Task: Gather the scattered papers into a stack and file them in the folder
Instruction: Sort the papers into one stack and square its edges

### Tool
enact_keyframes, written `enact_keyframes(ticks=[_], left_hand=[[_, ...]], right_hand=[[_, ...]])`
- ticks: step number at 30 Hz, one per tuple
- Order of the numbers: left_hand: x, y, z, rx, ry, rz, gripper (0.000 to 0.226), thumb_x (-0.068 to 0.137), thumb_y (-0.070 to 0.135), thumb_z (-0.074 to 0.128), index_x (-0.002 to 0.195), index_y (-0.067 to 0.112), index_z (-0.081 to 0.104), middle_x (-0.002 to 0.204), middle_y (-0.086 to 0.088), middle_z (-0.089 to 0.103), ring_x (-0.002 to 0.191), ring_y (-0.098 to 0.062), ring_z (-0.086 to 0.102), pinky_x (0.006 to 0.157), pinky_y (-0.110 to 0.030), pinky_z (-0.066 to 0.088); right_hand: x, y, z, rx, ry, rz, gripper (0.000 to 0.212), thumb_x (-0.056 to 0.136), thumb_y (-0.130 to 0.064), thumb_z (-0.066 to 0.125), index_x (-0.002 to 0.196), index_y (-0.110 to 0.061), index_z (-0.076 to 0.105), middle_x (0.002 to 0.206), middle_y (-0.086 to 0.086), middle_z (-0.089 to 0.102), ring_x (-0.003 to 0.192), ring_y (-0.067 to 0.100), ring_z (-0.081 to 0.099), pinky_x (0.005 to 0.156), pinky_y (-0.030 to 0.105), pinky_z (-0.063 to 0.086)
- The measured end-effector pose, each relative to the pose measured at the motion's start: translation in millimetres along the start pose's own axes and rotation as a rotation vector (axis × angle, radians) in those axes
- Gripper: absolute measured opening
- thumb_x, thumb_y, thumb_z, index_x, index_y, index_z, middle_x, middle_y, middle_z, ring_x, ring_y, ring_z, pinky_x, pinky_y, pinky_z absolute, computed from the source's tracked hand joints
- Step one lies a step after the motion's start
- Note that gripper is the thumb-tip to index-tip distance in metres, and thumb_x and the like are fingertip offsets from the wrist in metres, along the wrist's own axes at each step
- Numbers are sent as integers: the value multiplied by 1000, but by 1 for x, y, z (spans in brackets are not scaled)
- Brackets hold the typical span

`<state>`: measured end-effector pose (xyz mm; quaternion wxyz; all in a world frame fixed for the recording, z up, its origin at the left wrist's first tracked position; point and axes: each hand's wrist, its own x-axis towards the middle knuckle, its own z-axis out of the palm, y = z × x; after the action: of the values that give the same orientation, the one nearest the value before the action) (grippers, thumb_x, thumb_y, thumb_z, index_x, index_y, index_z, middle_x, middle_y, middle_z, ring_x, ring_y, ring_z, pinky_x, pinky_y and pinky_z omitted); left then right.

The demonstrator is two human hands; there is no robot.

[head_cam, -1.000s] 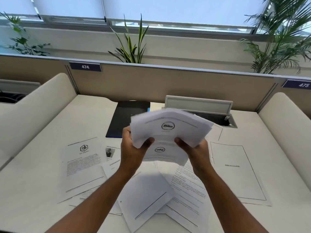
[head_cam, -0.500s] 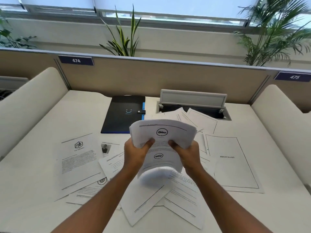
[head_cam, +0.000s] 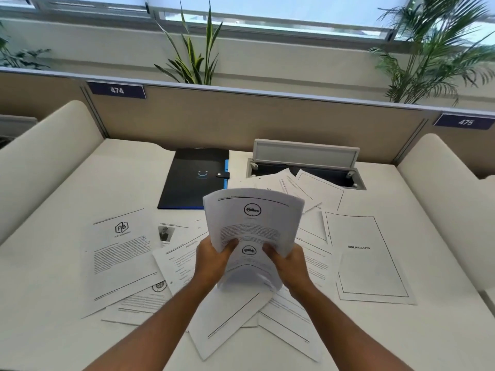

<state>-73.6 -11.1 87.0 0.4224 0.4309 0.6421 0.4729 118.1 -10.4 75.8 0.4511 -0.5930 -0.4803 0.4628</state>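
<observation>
Left hand (head_cam: 214, 259) and right hand (head_cam: 288, 263) gripping sheaf (head_cam: 251, 231) by its lower sides, holding it upright above loose papers (head_cam: 120, 258) lying scattered on desk (head_cam: 53, 210); closed folder (head_cam: 195, 178) lying behind

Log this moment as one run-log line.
left hand: grips stack | right hand: grips stack | loose papers: on desk | folder: closed | phase: gathering

Surface (head_cam: 67, 196): off-white, plain.
Folder (head_cam: 192, 180): black, blue edge, pale blue smile mark.
Held stack (head_cam: 254, 223): white sheets, black print, black circled car emblem.
Bibliography sheet (head_cam: 369, 253): white, thin black border.
Partition (head_cam: 241, 121): tan; number plates (head_cam: 117, 90): dark purple, white digits.
</observation>
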Motion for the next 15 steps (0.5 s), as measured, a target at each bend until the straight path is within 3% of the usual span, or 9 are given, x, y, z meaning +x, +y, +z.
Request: enact_keyframes(ticks=[6, 11, 15], left_hand=[[16, -2, -11, 117, -131, 76, 15, 86, 37, 72, 97, 39, 62, 95, 19, 69, 79, -7, 68, 54, -15, 54], [30, -24, -42, 149, -54, -42, 11, 88, 28, 74, 93, 28, 64, 91, 8, 72, 79, -12, 71, 67, -26, 61], [34, -43, -77, 159, 109, -155, 9, 93, 26, 67, 87, 19, 68, 74, 2, 74, 66, -16, 72, 71, -37, 62]], right_hand=[[16, 3, -7, -13, 90, 36, 22, 88, -34, 79, 106, -24, 73, 100, -3, 79, 84, 21, 77, 69, 40, 67], [21, 17, 0, -33, 37, 177, 17, 88, -25, 79, 104, -22, 74, 97, -4, 81, 84, 20, 78, 69, 37, 64], [17, 31, 19, 7, 30, 314, 13, 86, -16, 81, 96, -21, 76, 95, -1, 81, 84, 24, 78, 74, 41, 63]])
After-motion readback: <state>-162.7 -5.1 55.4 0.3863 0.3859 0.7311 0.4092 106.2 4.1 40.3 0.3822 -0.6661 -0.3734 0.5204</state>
